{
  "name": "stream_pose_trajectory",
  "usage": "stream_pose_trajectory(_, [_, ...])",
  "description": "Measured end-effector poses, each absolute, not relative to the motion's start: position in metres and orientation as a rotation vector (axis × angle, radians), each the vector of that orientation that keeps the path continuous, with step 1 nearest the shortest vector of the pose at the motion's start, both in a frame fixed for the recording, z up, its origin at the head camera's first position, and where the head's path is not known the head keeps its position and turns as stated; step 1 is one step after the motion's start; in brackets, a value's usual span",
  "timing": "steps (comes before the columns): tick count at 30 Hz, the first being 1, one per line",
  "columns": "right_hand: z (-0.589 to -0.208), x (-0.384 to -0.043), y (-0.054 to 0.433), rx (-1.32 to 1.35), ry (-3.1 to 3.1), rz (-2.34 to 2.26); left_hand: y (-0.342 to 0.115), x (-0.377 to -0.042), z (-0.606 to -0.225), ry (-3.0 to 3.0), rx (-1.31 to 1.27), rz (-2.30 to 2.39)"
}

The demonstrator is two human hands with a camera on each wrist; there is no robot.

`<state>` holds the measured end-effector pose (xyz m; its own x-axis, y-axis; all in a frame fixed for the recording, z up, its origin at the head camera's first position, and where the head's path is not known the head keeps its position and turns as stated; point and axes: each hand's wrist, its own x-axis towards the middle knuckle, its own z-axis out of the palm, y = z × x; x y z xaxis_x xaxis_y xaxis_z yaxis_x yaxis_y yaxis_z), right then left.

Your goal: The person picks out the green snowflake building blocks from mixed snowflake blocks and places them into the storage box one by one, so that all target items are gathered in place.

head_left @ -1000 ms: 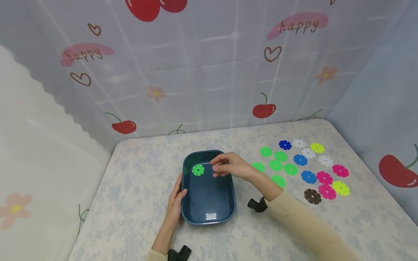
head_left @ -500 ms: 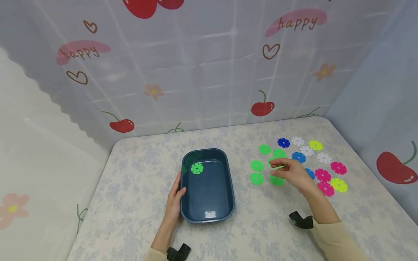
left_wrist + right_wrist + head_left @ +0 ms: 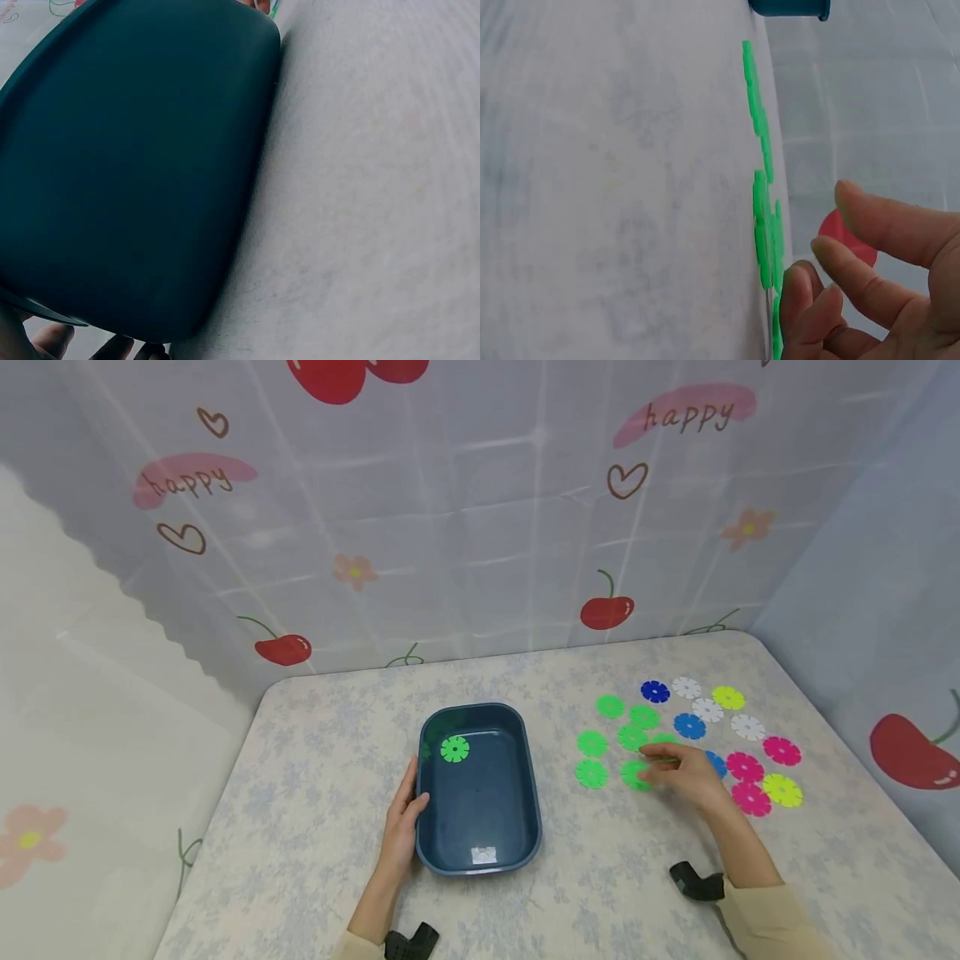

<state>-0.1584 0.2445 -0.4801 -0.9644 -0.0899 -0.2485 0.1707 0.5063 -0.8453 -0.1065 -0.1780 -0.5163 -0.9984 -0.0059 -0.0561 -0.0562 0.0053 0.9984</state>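
My left hand (image 3: pixel 400 831) grips the left side of a dark blue plastic basin (image 3: pixel 480 827), thumb over the rim. Inside the basin, toward its far left, lies one green notched disc (image 3: pixel 454 749). On the table to the right, my right hand (image 3: pixel 688 777) is low over several green discs (image 3: pixel 592 773), with its fingertips close to the near one (image 3: pixel 633 775). In the right wrist view, thumb and index finger (image 3: pixel 862 277) stand apart with nothing seen between them; contact with a disc cannot be told. The left wrist view mostly shows the basin's outer wall (image 3: pixel 142 165).
Beyond and right of my right hand lie more notched discs: dark blue (image 3: pixel 655 692), white (image 3: pixel 707 710), lighter blue (image 3: pixel 689 726), yellow (image 3: pixel 782 791) and pink (image 3: pixel 751 799). A printed curtain (image 3: pixel 480 527) hangs behind the patterned table (image 3: pixel 330 777).
My right hand has moved from over the basin rightward to the green discs, then slightly lower and farther right. Its arm now covers the brown disc. The left hand stays on the basin.
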Motion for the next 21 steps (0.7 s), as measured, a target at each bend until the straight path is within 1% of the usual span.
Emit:
stream_pose_trajectory(6, [-0.486, -0.156, 0.245, 0.092, 2.491, -1.413, -0.178, -0.107, -0.516, 2.197, -0.080, 2.192])
stream_pose_trajectory(21, [-0.499, -0.153, 0.246, -0.005, 2.657, -1.270, -0.177, -0.107, -0.517, 2.216, -0.094, 2.177])
